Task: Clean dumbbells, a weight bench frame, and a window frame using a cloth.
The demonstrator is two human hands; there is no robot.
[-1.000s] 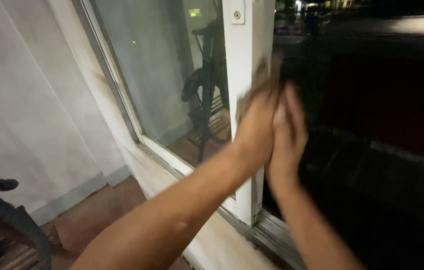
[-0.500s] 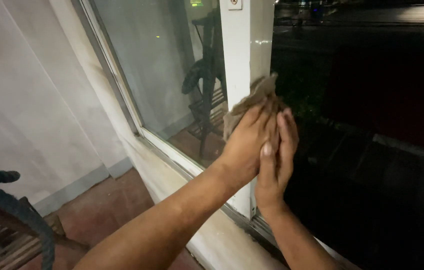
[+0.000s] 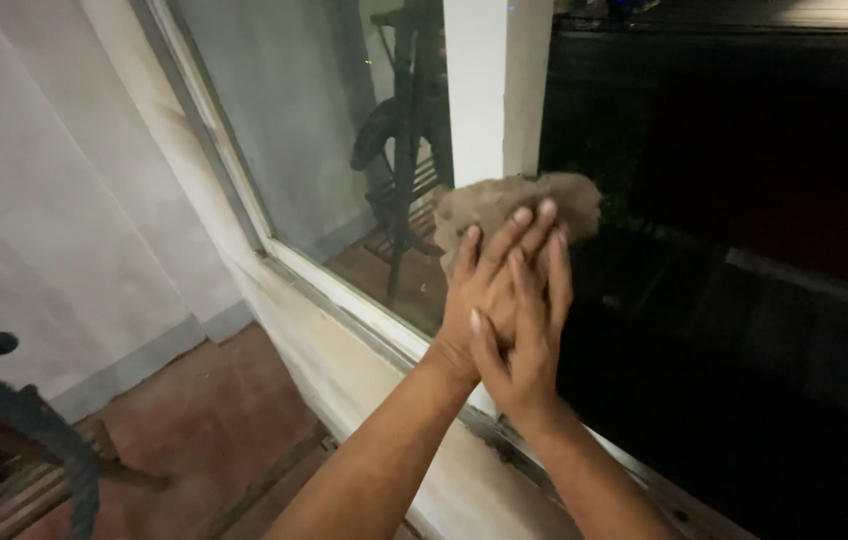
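A brown cloth (image 3: 544, 196) is pressed flat against the lower part of a white window frame post (image 3: 496, 90). My left hand (image 3: 485, 280) lies on the cloth with its fingers stretched upward. My right hand (image 3: 527, 350) rests flat over the back of my left hand, its fingertips reaching the cloth's lower edge. Most of the cloth's lower half is hidden under the hands.
A glass pane (image 3: 314, 130) left of the post reflects a dark chair. The white sill (image 3: 344, 350) runs diagonally below it. Right of the post is a dark opening (image 3: 764, 200). A red tiled floor (image 3: 214, 420) and a dark chair arm (image 3: 14, 420) are at lower left.
Both hands and the cloth have slid down the white post, and the view has tilted downward with them. The right hand now lies over the left instead of beside it.
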